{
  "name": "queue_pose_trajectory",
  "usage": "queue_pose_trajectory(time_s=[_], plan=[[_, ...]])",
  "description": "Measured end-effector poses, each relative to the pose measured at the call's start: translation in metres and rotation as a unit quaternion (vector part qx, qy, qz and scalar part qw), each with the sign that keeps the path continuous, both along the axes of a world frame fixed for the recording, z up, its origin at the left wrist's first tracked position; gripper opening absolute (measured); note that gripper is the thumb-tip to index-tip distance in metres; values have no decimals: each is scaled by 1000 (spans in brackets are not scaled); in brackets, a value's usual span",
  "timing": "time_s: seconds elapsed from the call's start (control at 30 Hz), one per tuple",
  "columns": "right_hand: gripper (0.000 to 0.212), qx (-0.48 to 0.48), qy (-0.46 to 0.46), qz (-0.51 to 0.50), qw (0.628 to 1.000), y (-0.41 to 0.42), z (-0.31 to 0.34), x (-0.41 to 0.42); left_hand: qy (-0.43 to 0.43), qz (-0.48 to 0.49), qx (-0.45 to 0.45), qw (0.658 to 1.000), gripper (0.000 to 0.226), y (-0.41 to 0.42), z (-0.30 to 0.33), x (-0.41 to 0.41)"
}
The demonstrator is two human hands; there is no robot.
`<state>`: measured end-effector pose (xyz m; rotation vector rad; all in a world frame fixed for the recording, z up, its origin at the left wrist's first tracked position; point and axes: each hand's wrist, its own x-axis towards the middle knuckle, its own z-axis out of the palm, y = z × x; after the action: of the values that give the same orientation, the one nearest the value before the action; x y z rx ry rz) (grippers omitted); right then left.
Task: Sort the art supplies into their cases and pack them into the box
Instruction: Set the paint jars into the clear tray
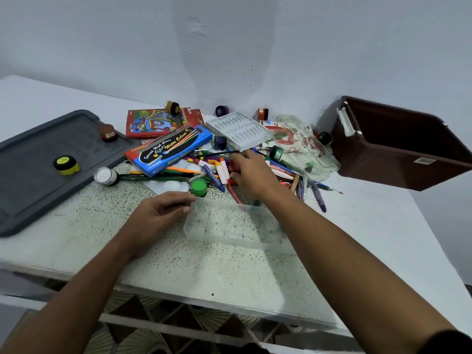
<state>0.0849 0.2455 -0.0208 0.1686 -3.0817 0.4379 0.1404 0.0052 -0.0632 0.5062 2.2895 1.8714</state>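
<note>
Clear plastic, the shallow rectangular case [229,223] sits empty under your loosely curled, empty left hand [158,215] — your right hand [251,172] pinches red crayons from the pile [255,169], and a careless tug could scatter them.

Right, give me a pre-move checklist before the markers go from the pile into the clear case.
1. Clear case open and empty: ok.
2. Left hand steadying the case's corner: ok, fingers at its edge.
3. Right hand on the marker pile: ok, reaching in; whether it grips one yet: cannot tell.
4. Green paint pot clear of the case: ok, just beyond its far edge.
5. Brown box open for packing: ok.
</note>
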Motion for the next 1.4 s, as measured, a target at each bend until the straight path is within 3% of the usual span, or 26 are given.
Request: queue_pose_trajectory(time_s=[0.2, 0.37, 0.6, 0.67, 0.83, 1.0, 1.4], plan=[[43, -58, 5, 1, 998, 4, 2, 3, 0, -1, 6, 1000, 28, 1, 1, 0], [30, -199, 29, -15, 979, 22, 30, 24, -14, 3, 12, 1000, 28, 2, 1, -1], [48, -340, 5, -42, 940, 53, 50, 75, -16, 4, 4, 1000, 28, 1, 2, 0], [52, -328, -11, -40, 944, 60, 46, 85, -16, 6, 10, 1000, 30, 3, 4, 1], [39, -286, -28, -38, 957, 75, 44, 111, -42, 7, 47, 998, 40, 4, 4, 3], [40, -164, -63, -4, 985, 87, 45, 134, -44, 4, 48, 998, 41, 4, 4, 3], [35, -34, -103, 65, 992, 83, 47, 149, -33, 10, 22, 999, 37, 3, 6, 6]])
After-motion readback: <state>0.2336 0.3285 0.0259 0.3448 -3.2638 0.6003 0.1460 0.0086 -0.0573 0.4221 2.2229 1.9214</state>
